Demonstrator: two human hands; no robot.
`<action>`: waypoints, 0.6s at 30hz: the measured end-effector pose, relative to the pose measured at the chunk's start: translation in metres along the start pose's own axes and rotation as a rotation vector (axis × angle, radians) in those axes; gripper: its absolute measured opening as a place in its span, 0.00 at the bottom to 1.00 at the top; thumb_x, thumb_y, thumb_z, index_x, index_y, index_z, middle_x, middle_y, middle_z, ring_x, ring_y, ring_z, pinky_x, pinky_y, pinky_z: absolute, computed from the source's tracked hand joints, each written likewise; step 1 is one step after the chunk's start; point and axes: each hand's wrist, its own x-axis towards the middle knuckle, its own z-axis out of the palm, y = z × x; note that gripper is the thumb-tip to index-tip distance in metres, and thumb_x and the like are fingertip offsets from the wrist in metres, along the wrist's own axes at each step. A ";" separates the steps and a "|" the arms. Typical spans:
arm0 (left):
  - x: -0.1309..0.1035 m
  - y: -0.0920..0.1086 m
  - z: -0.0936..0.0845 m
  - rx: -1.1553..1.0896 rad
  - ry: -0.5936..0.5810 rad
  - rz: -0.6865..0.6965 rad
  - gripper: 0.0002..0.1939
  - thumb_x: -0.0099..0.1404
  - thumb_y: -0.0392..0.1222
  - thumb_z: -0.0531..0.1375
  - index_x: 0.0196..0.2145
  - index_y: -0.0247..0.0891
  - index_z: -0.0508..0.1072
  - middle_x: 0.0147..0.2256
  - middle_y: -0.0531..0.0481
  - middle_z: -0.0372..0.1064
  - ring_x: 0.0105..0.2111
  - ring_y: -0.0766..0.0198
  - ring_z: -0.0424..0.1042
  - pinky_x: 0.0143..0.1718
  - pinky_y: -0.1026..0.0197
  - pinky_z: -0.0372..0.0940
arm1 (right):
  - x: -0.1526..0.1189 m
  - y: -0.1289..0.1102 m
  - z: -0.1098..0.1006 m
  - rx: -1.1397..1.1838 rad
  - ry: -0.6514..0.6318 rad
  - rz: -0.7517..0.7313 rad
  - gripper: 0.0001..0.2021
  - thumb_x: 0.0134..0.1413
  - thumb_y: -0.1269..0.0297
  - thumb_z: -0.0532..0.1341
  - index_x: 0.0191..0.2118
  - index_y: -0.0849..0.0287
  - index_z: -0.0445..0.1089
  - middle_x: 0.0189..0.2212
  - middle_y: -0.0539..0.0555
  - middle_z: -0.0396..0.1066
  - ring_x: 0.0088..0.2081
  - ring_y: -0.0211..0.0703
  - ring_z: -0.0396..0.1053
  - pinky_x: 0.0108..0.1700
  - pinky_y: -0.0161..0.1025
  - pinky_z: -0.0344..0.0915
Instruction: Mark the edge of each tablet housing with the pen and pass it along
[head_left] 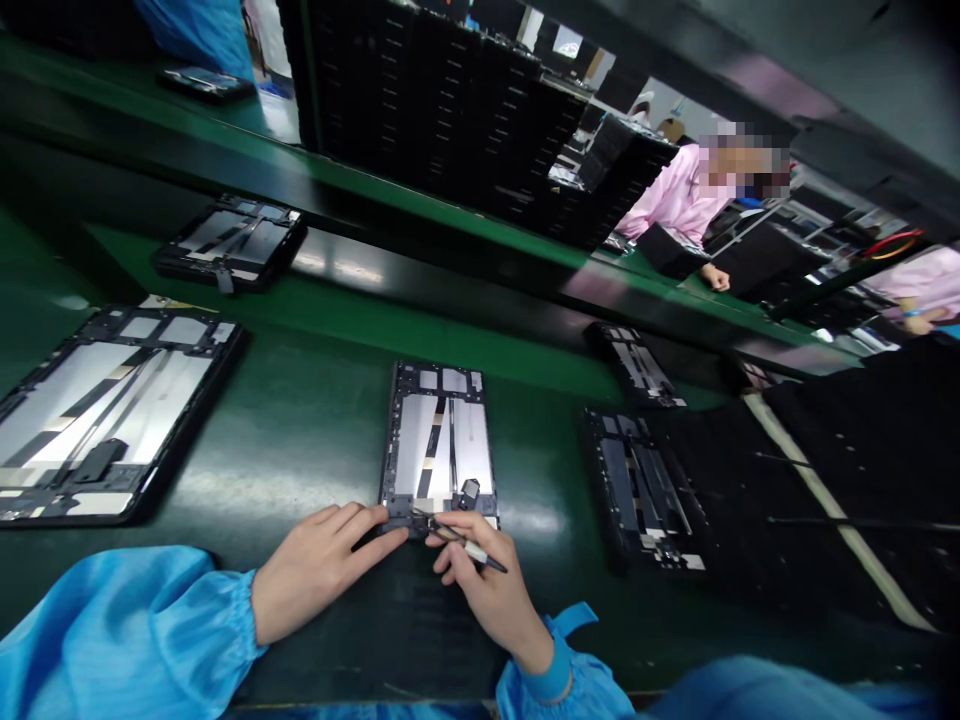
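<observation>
An opened tablet (439, 440) lies on the dark green bench in front of me, its silver inside and ribbon cables facing up. My right hand (484, 575) grips dark tweezers (472, 550) with a pale middle section, and their tips touch the lower edge of the tablet. My left hand (322, 560) rests its fingertips on the tablet's lower left corner, with thumb and index finger apart and nothing held. A small square dark part (469, 492) sits on the tablet just above the tweezers.
Other opened tablets lie at the left (112, 410), upper left (232, 240), right (645, 490) and upper right (637, 365). Black trays (862, 470) fill the far right. Stacked black trays (450, 110) stand beyond the bench. A person in pink (667, 195) is across from me.
</observation>
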 end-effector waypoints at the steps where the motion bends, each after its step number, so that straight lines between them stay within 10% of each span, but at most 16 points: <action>1: -0.001 0.000 0.002 -0.005 0.005 -0.006 0.22 0.76 0.25 0.49 0.61 0.40 0.68 0.53 0.43 0.69 0.45 0.56 0.69 0.46 0.55 0.66 | 0.001 0.000 0.001 -0.020 0.011 0.016 0.11 0.68 0.59 0.62 0.50 0.54 0.78 0.36 0.54 0.81 0.28 0.39 0.79 0.30 0.33 0.76; 18: -0.002 -0.001 0.006 -0.023 0.079 -0.005 0.22 0.75 0.27 0.50 0.59 0.42 0.70 0.51 0.43 0.70 0.43 0.55 0.69 0.44 0.55 0.67 | -0.001 0.002 -0.021 -0.067 0.131 0.083 0.08 0.64 0.63 0.62 0.38 0.56 0.79 0.26 0.50 0.74 0.24 0.39 0.75 0.25 0.32 0.73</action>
